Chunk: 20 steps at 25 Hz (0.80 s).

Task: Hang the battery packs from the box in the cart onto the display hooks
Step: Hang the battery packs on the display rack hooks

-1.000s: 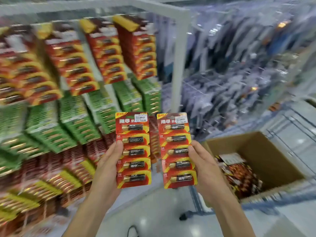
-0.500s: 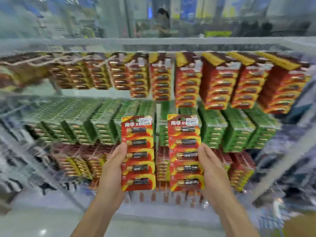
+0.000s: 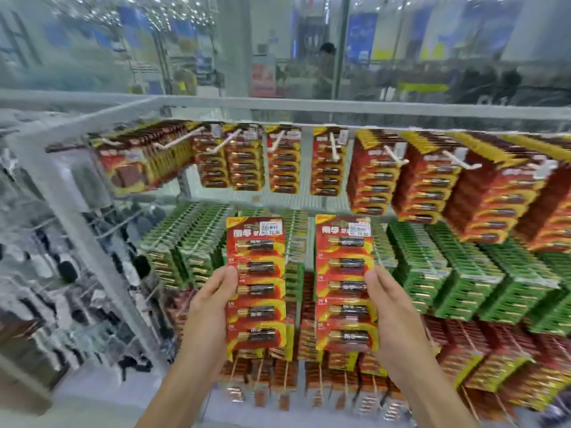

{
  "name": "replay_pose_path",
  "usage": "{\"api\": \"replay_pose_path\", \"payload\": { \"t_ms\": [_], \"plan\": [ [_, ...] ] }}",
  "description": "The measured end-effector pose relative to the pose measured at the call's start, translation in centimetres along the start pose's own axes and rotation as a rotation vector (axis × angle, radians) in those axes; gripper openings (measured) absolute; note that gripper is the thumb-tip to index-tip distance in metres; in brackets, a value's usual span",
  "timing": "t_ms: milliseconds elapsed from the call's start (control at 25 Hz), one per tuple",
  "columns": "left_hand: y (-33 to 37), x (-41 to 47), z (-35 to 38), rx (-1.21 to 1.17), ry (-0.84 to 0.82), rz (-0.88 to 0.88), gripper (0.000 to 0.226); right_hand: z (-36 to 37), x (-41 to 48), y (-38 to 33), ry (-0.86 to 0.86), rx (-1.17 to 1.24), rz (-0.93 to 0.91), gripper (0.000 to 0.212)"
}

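I hold two red and yellow battery packs upright in front of the display. My left hand (image 3: 213,307) grips the left battery pack (image 3: 257,285) by its left edge. My right hand (image 3: 391,310) grips the right battery pack (image 3: 343,282) by its right edge. Each pack shows several black batteries in a column and a white price sticker at the top. White display hooks (image 3: 332,143) in the top row carry matching red packs (image 3: 327,168); the hooks near the middle hold fewer packs than those to the right. The box and cart are out of view.
Green packs (image 3: 432,273) fill the middle row, and more red packs (image 3: 463,350) hang in the rows below. A white rack frame (image 3: 309,108) runs across the top with a post (image 3: 89,242) at the left. Beyond the rack a person (image 3: 324,69) stands in the store.
My view has swung left from the cart and box to face the rack head-on. Both packs stay in my hands and have come closer to the display.
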<state>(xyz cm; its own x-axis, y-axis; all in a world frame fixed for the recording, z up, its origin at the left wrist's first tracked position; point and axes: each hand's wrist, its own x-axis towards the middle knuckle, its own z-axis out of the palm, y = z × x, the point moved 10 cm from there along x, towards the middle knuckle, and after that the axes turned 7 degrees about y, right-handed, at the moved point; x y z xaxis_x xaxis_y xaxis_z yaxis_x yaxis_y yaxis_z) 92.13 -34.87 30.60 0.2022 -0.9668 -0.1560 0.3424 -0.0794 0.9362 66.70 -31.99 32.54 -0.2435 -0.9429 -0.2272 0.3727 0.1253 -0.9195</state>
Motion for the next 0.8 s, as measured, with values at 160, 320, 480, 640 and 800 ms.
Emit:
{"api": "replay_pose_path", "payload": {
  "t_ms": [160,320,480,640,800],
  "plan": [
    [0.9,3.0,-2.2,-0.060,-0.016,-0.033,0.041,3.3,1.2,0.5,0.019,0.020,0.030,0.020],
    [3.0,5.5,-2.6,-0.091,0.011,0.022,0.040,4.6,3.4,0.1,0.069,0.013,0.051,0.011],
    [6.1,7.3,-3.2,-0.071,0.104,0.150,0.039,5.0,5.2,-0.2,0.055,0.015,0.056,0.015],
    [9.7,8.8,-4.8,-0.057,0.206,0.250,0.036,5.5,6.8,0.4,0.032,0.002,0.096,0.040],
    [12.7,10.8,-6.2,-0.074,0.239,0.309,0.035,6.6,7.8,0.3,0.061,0.055,0.108,0.055]
  ]
}}
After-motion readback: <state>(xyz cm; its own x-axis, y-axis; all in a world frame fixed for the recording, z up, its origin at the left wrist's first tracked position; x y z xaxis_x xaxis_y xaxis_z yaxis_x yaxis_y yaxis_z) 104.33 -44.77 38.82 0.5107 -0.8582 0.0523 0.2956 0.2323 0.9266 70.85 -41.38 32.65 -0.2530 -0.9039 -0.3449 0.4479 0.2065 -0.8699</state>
